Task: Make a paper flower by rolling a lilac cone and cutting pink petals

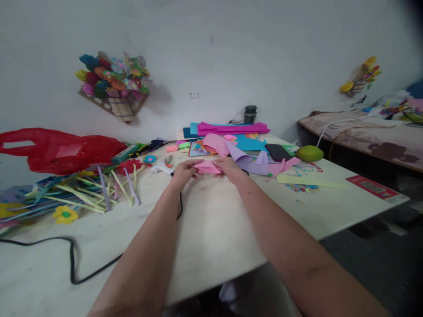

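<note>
Between both hands, just above the table (211, 215), is a small pink piece of craft foam or paper (207, 167); the exact material I cannot tell. My left hand (185, 171) grips its left side, fingers closed on the edge. On the opposite edge my right hand (228, 168) pinches it the same way. The piece looks folded or curved, with a raised upper edge. A white glue gun (161, 168) lies just left of my left hand. Beyond my right hand are pink and purple sheets (247, 159), partly curled.
A red plastic bag (72, 152), thin strips (86, 193) and a yellow flower (65, 214) lie left. A black cord (72, 259) crosses the front left. Back right hold a phone (278, 152) and a green fruit-like object (309, 153). Coloured sheets (231, 128) are stacked by the wall.
</note>
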Tool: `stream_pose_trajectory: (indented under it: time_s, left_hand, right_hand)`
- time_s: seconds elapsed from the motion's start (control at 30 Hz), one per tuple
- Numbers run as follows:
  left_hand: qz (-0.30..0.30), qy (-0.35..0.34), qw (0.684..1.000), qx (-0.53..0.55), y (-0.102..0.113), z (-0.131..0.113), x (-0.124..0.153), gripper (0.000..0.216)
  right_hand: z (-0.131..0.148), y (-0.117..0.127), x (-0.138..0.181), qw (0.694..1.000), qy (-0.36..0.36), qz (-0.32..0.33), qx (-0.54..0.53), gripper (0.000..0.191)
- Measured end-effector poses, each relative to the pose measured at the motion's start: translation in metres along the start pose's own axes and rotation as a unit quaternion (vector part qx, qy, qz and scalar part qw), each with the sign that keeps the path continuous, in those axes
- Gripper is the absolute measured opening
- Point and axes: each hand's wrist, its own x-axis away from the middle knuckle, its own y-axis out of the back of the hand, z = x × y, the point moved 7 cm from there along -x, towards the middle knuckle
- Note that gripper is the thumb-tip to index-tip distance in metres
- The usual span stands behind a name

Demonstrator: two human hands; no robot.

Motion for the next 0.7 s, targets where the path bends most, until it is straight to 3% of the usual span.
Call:
stream_pose_trajectory:
  time_s: [0.17, 0.3, 0.4, 0.6, 0.7]
  left_hand:
    - [-0.018, -0.016, 0.997, -0.077, 0.002, 0.004, -0.005, 0.045]
    - [-0.033, -0.027, 0.994, -0.105, 0.006, 0.007, -0.009, 0.050]
    - [-0.006, -0.029, 0.995, -0.092, 0.003, 0.003, -0.007, 0.049]
    - [0.112, -0.006, 0.993, -0.036, -0.014, -0.006, 0.009, 0.082]
    - [0.115, 0.023, 0.993, 0.006, -0.016, -0.004, 0.011, 0.074]
  right_hand:
    - [-0.006, -0.001, -0.002, 0.997, -0.049, 0.037, -0.050, 0.057]
    - [-0.001, -0.002, 0.000, 0.999, -0.007, 0.047, 0.019, 0.038]
    - [0.001, -0.002, 0.000, 0.995, 0.033, 0.029, 0.089, 0.021]
    - [0.001, 0.006, -0.011, 0.981, 0.101, -0.024, 0.163, 0.018]
    - [-0.001, 0.005, -0.013, 0.985, 0.093, -0.010, 0.147, 0.018]
